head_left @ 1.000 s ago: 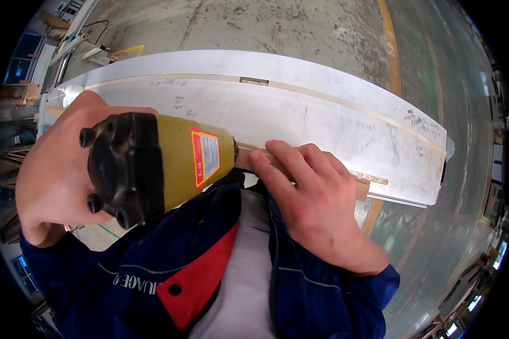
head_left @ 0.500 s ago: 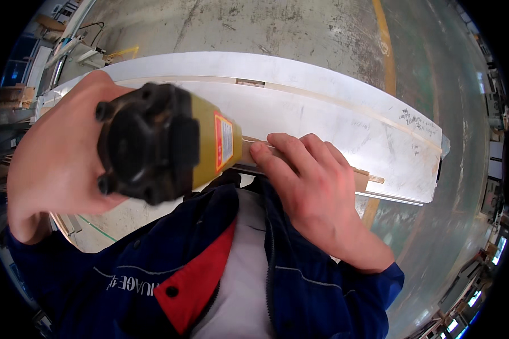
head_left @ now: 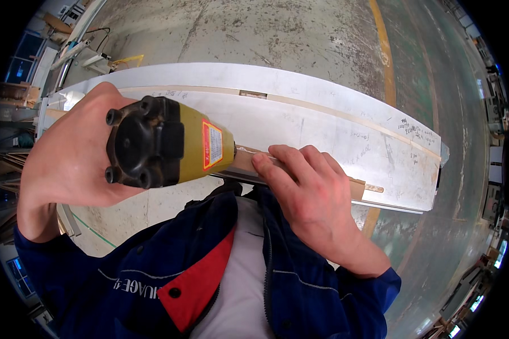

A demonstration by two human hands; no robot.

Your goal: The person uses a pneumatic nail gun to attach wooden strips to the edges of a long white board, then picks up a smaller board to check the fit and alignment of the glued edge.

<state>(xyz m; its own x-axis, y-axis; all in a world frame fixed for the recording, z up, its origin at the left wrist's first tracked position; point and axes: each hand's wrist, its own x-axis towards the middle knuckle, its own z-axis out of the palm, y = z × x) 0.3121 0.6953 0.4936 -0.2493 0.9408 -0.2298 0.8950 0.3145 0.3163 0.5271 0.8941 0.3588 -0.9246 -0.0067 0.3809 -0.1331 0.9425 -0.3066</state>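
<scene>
My left hand [head_left: 76,155] is closed on a nail gun [head_left: 195,147] with a black cap and olive-yellow body; its fingers and the handle are mostly hidden behind the tool. The gun lies slantwise across the view, its nose pointing right at the left end of a brown wooden strip [head_left: 245,162]. Whether the nose touches the wood I cannot tell. Across the strip lies my right hand [head_left: 314,195], thumb toward the gun and fingers curled over the far side, gripping it along the near edge of a long white panel [head_left: 322,127].
A pale groove with a short slot [head_left: 253,94] runs along the panel. A white bottle-like object [head_left: 72,100] stands beyond my left wrist. Farther off are equipment with a black cable [head_left: 99,59] and a yellow floor line [head_left: 383,45].
The nail gun, blurred before, is now sharp and looks smaller, its nose slightly lower in view. The panel appears a little lower. My right hand stays on the wooden strip.
</scene>
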